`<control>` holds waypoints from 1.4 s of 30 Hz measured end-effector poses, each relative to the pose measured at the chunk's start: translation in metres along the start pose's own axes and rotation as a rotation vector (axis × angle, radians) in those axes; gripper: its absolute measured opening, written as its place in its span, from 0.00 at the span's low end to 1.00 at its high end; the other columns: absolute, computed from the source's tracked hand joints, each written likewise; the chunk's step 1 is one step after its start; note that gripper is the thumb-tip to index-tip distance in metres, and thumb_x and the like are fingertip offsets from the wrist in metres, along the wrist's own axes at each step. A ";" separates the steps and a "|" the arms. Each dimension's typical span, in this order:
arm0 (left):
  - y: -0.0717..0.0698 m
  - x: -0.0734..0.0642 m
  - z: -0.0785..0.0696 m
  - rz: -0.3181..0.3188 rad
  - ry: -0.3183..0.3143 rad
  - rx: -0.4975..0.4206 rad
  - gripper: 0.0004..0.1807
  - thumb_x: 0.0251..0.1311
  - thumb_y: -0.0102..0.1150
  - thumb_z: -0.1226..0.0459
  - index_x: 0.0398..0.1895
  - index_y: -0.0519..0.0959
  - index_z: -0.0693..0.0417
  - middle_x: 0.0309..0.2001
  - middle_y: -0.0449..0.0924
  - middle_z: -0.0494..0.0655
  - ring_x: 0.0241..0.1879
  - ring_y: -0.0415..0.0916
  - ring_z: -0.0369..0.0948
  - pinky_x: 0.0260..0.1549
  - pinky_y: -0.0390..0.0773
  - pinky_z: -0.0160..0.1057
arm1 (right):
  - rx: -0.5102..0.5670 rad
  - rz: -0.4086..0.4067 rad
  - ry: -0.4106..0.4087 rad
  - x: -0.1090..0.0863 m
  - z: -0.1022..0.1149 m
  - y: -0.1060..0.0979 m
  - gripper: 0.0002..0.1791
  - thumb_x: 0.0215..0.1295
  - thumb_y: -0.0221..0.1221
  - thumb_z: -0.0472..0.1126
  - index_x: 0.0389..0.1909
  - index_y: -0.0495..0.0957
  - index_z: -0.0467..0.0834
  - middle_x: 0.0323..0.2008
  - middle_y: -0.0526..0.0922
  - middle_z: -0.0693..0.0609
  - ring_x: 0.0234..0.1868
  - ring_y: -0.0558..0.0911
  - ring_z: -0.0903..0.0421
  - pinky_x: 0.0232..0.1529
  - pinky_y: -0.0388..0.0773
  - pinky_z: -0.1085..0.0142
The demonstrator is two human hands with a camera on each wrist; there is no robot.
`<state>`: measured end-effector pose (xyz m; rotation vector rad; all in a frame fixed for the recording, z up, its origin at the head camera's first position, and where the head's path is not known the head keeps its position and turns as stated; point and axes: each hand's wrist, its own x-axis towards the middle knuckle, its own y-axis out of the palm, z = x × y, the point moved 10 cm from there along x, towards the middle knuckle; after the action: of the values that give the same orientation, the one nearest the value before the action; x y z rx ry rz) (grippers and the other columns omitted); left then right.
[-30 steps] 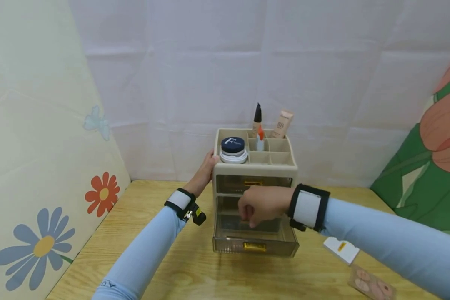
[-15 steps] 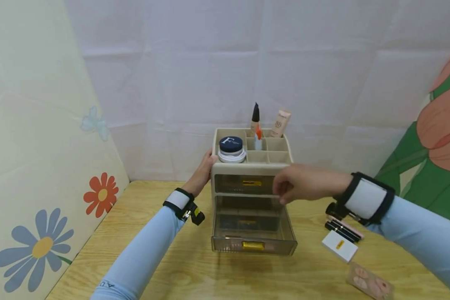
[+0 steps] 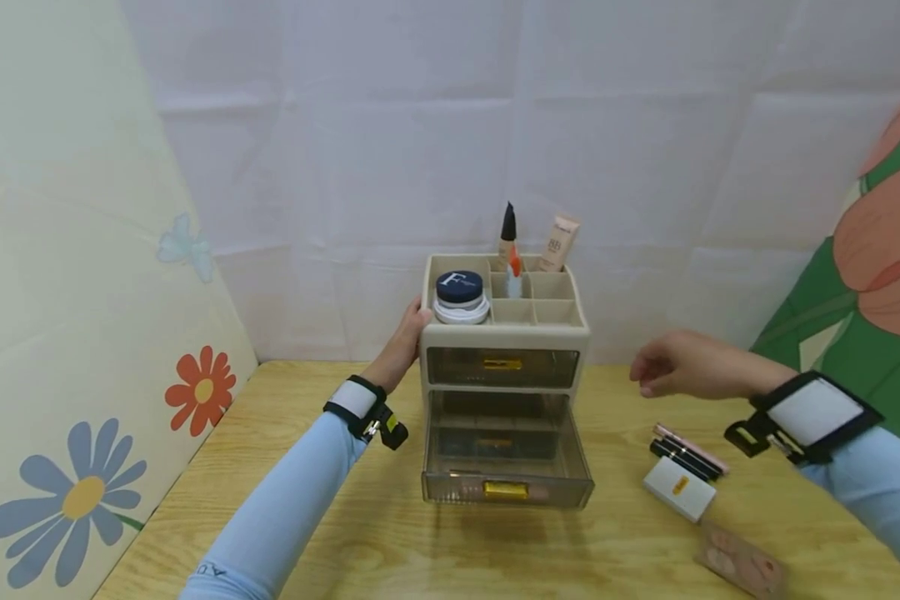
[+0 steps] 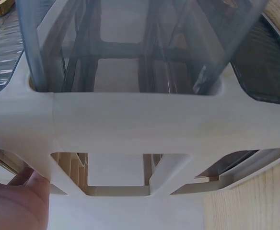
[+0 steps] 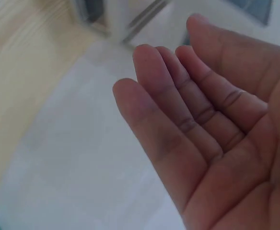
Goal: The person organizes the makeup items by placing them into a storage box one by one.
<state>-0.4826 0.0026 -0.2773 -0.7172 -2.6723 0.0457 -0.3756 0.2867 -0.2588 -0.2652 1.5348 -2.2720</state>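
A beige makeup organizer (image 3: 506, 335) stands on the wooden table in the head view, its lower clear drawer (image 3: 507, 490) pulled out and its upper drawer (image 3: 502, 367) closed. My left hand (image 3: 401, 348) holds the organizer's left side near the top, the thumb at the edge; in the left wrist view part of that hand (image 4: 20, 201) shows against the frame. To the right of the organizer, my right hand (image 3: 701, 364) hovers above the table, holding nothing. Its fingers (image 5: 166, 139) are loosely bent in the right wrist view.
On top of the organizer sit a dark-lidded jar (image 3: 460, 288), a black-capped bottle (image 3: 507, 225) and a BB cream tube (image 3: 558, 243). Slim makeup tubes (image 3: 686, 457), a white case (image 3: 679, 488) and a pinkish palette (image 3: 742, 560) lie on the table at right.
My right hand has moved from above the open drawer to the right, away from the organizer, uncovering the slim tubes in the head view. My left hand has stayed on the organizer's side.
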 end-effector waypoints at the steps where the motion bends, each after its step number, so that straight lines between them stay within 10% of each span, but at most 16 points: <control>1: 0.000 0.000 0.000 0.002 0.001 -0.001 0.34 0.70 0.30 0.49 0.76 0.42 0.49 0.71 0.48 0.55 0.67 0.51 0.51 0.63 0.55 0.59 | 0.011 -0.004 0.011 -0.001 -0.008 0.001 0.08 0.61 0.64 0.37 0.39 0.80 0.37 0.33 0.81 0.55 0.34 0.80 0.58 0.35 0.78 0.64; 10: 0.000 -0.001 -0.001 0.024 -0.031 -0.031 0.32 0.74 0.26 0.54 0.76 0.38 0.51 0.73 0.43 0.58 0.69 0.47 0.52 0.65 0.51 0.59 | 0.148 -0.013 0.107 -0.015 -0.077 0.027 0.12 0.64 0.61 0.35 0.43 0.78 0.30 0.35 0.82 0.49 0.34 0.80 0.53 0.32 0.79 0.59; 23: 0.001 -0.001 -0.001 0.024 -0.015 -0.020 0.32 0.73 0.26 0.52 0.77 0.38 0.50 0.73 0.44 0.57 0.69 0.47 0.52 0.64 0.52 0.59 | 0.018 -0.099 0.249 -0.022 -0.154 0.059 0.09 0.59 0.63 0.31 0.37 0.79 0.28 0.33 0.82 0.43 0.36 0.80 0.45 0.37 0.77 0.50; 42: 0.002 -0.002 -0.003 0.031 -0.020 -0.018 0.32 0.73 0.25 0.53 0.77 0.37 0.51 0.74 0.43 0.57 0.69 0.47 0.52 0.64 0.51 0.59 | 0.084 -0.128 0.412 -0.025 -0.205 0.093 0.13 0.63 0.59 0.32 0.41 0.76 0.24 0.35 0.81 0.35 0.37 0.79 0.42 0.38 0.76 0.49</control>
<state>-0.4794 0.0036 -0.2757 -0.7686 -2.6842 0.0369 -0.4077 0.4401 -0.4219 0.1430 1.6457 -2.6052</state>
